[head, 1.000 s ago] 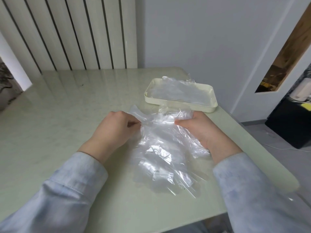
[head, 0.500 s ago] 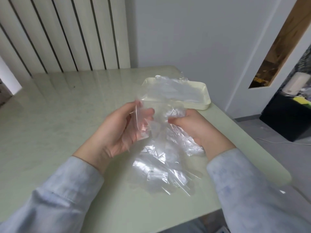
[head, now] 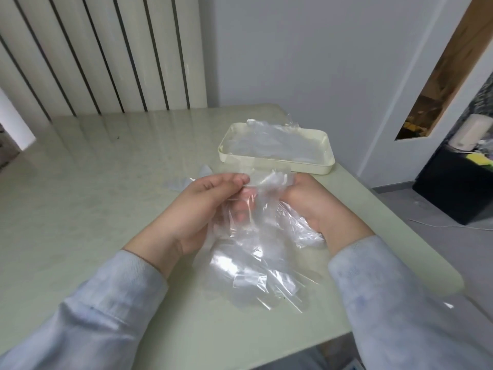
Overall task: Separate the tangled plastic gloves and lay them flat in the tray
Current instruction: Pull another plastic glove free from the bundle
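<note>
A pale green table (head: 80,209) with a glossy top fills most of the view, and its far right corner is rounded. The top reflects soft light. Behind its far edge, on the left, stands a white slatted panel (head: 93,49) with narrow dark vertical gaps. To the right of the panel is a plain light grey wall (head: 293,49). Beyond the right edge of the table a white frame (head: 389,116) slants across the view, with a brown wooden opening (head: 453,62) in it. Below is a grey floor (head: 474,263). On it stands a black cabinet (head: 458,188) with a white cylinder (head: 469,132) on top, and a thin white cable (head: 448,226) lies near the cabinet.
</note>
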Demonstrator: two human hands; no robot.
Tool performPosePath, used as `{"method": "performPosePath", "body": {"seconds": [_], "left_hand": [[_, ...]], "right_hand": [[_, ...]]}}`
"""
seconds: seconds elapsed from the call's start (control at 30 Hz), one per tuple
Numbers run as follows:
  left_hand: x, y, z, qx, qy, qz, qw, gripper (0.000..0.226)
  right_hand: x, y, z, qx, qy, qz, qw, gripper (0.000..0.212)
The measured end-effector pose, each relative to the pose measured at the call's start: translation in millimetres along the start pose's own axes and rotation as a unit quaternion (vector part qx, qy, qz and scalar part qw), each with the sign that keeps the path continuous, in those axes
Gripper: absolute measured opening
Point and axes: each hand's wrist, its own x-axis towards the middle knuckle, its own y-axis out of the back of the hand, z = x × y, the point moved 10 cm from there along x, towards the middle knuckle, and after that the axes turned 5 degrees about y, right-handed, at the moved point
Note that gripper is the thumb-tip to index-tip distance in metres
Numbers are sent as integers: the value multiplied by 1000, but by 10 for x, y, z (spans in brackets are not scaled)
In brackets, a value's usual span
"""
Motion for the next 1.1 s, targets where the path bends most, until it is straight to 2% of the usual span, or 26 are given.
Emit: {"method": "performPosePath", "body": {"seconds": [0.1,0.13,0.17,0.2,0.3,0.37,0.5,0.73,0.9,1.0,1.03,1.1], "left_hand": [[-120,-244,129,-152,6,-148,977,9],[-149,-293,163,-191,7,-175,966,7],[-139,-311,152,-206,10,-171,963,7],[-92,-269,117,-196,8,-134,971,7],[17,-102,-25,-95,-5,4,996,12],[73,-26,-124,-67,-4,44,997,17],[102,83,-183,-38,-20,113,993,10],[72,69,-118,-96,-62,133,984,14],[91,89,-136,-109,-62,133,983,17],[86,93,-128,-112,-64,137,982,17],[91,111,-133,-103,-63,142,982,17],[100,135,-135,-77,-63,148,984,20]], "right_hand": [[-12,7,1,-7,0,0,1000,18],[-7,12,8,-7,-4,5,1000,19],[-33,12,-8,-4,-4,6,1000,19],[-36,0,-22,4,-2,5,1000,19],[-68,-28,-37,37,-13,-5,999,17],[-74,-74,-39,37,-17,-21,999,20],[-74,-92,-16,21,-35,-14,999,19],[-105,-91,-81,56,-33,-10,998,21],[-207,-193,-143,185,-79,-61,978,27],[-212,-237,-215,168,-55,-91,980,68],[-225,-264,-238,155,-42,-95,982,72],[-235,-273,-308,117,8,-94,989,43]]}}
